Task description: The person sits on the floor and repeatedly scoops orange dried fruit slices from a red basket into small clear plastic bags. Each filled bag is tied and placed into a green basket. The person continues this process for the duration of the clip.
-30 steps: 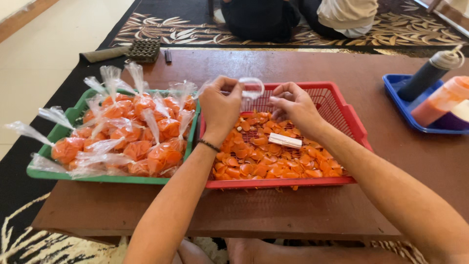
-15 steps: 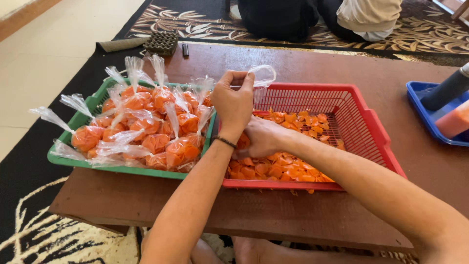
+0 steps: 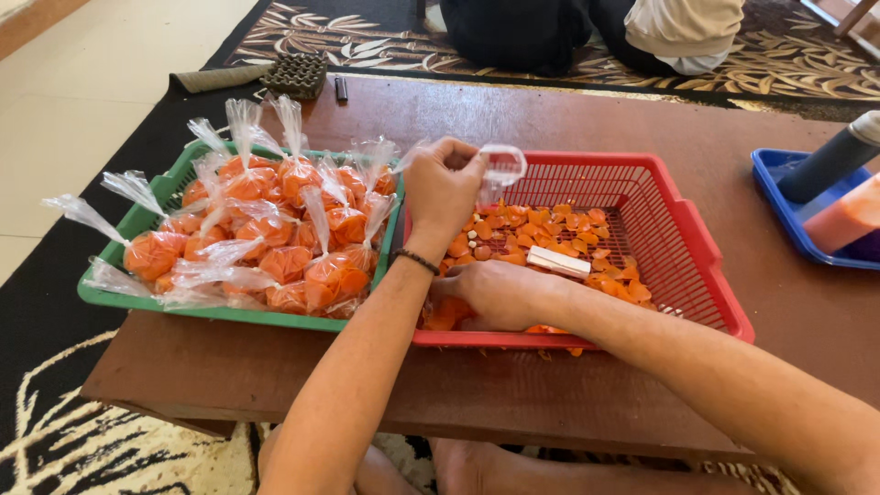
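My left hand [image 3: 442, 191] holds up a small clear plastic bag [image 3: 500, 167] by its rim over the red basket [image 3: 697, 247]. Down in the near left corner of that basket my right hand [image 3: 495, 293] rests palm down, fingers curled over loose orange pieces [image 3: 550, 234]. I cannot tell whether it grips any. A small white strip [image 3: 559, 262] lies among the pieces. To the left, a green tray [image 3: 147, 220] is filled with several tied clear bags of orange pieces [image 3: 284, 238].
Both baskets sit on a brown wooden table [image 3: 568, 119]. A blue tray [image 3: 779, 197] with a dark bottle and an orange container stands at the right edge. A dark grid-shaped object [image 3: 295, 73] lies at the far left. A person sits beyond the table.
My right hand left the bag's mouth and dropped into the near left corner of the red basket. My left hand kept holding the clear bag up. The camera shifted.
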